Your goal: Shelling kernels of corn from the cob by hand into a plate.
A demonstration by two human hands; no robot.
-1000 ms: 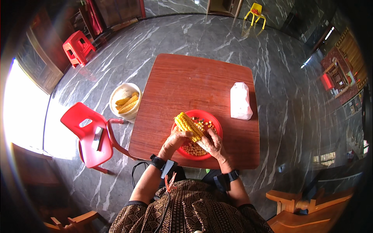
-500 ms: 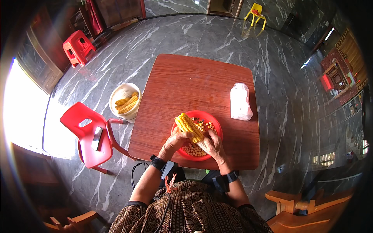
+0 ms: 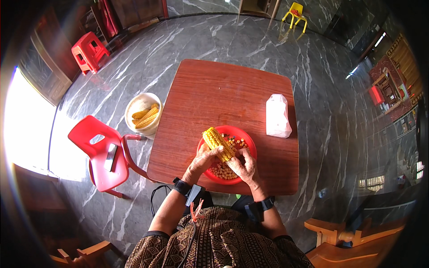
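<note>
A yellow corn cob is held slanting over a red bowl on the brown wooden table. My left hand grips the cob from below and the left. My right hand holds its lower end, thumb pressed against the kernels. Loose yellow kernels lie in the bowl under both hands.
A white plastic bag lies on the table right of the bowl. A white bucket with corn cobs stands on the floor left of the table, beside a red plastic chair. A red stool stands far left, a wooden chair at lower right.
The hands and cob stay over the bowl; the cob has shifted only slightly and the fingers have worked a little along it.
</note>
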